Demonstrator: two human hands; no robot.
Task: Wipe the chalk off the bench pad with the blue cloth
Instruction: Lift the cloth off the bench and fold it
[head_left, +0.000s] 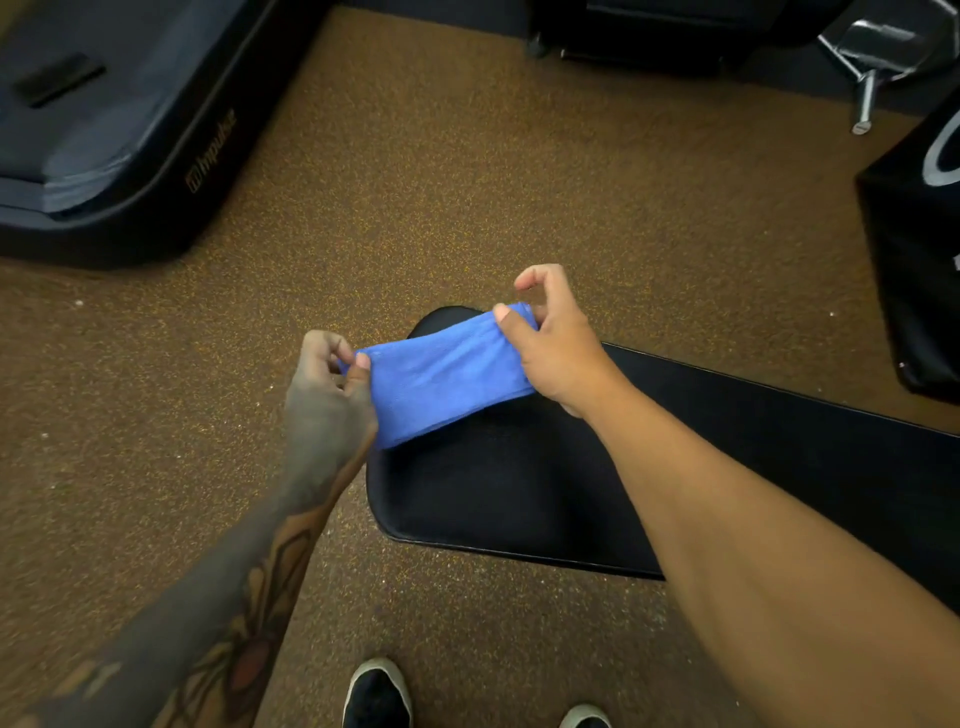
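Nearest, two shoes (376, 693) are showing at the bottom edge. Above them, one bench pad (498, 499) is lying dark, and chalk is hard to make out on it. Over its far-left end, the left hand (327, 410) and right hand (558, 353) are each pinching an end of the one blue cloth (441, 376), stretching it taut between them. It is looking soft, light and limp, best bunched into a palm for wiping.

Left hand (324, 410) and right hand (556, 345) pinched, raised.
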